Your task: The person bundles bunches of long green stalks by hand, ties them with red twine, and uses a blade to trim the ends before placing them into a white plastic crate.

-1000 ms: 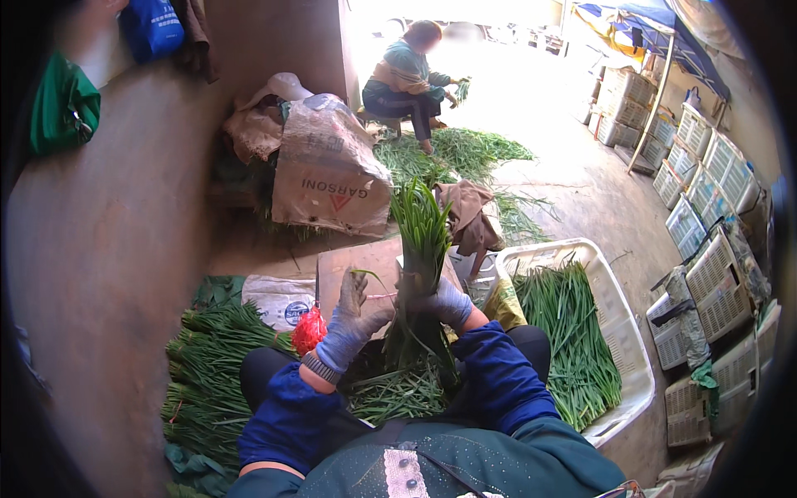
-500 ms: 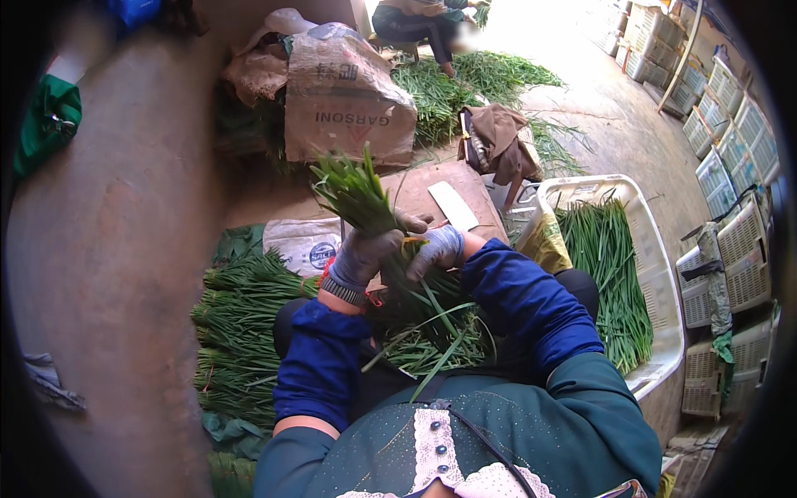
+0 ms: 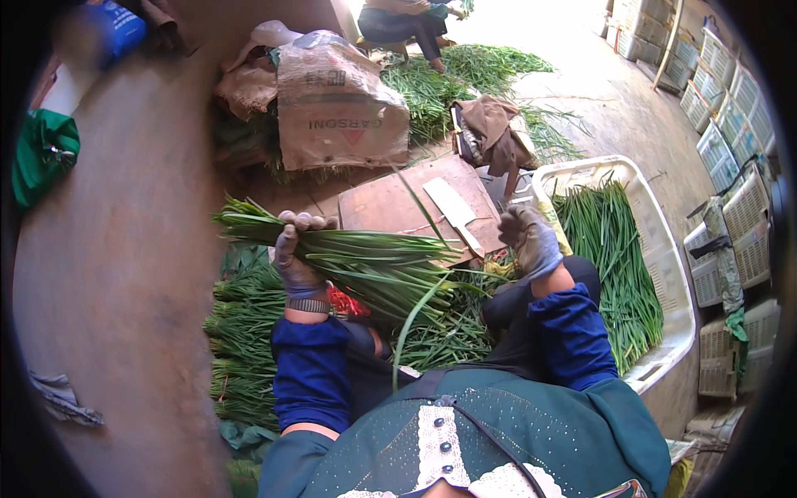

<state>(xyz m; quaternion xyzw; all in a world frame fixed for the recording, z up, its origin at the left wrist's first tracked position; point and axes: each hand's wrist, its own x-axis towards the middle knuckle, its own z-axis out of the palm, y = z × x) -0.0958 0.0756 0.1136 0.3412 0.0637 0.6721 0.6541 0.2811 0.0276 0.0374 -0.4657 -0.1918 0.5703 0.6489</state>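
A thick bunch of green chives (image 3: 374,253) lies across my left hand (image 3: 300,253), whose gloved fingers are wrapped round it toward its left end. Its loose right ends spread over my lap. My right hand (image 3: 531,241), also gloved, is raised apart from the bunch on the right, its fingers loosely bent with nothing visible in them. Single long leaves stick out or hang in the air near the bunch. Beyond the bunch, a cleaver (image 3: 451,207) with a broad pale blade rests on a wooden board (image 3: 386,203). Loose chives (image 3: 440,340) cover my lap.
Stacked chive bundles (image 3: 245,332) lie at my left. A white plastic crate (image 3: 677,303) of chives stands at my right. Ahead are a printed sack (image 3: 340,108), a brown cloth (image 3: 494,133) and a chive heap (image 3: 473,70) beside a seated person. Crates (image 3: 739,216) line the right.
My hands have moved apart. The left has swung left with the chives, turning them from upright to lying sideways. My right hand has let go of them and moved right.
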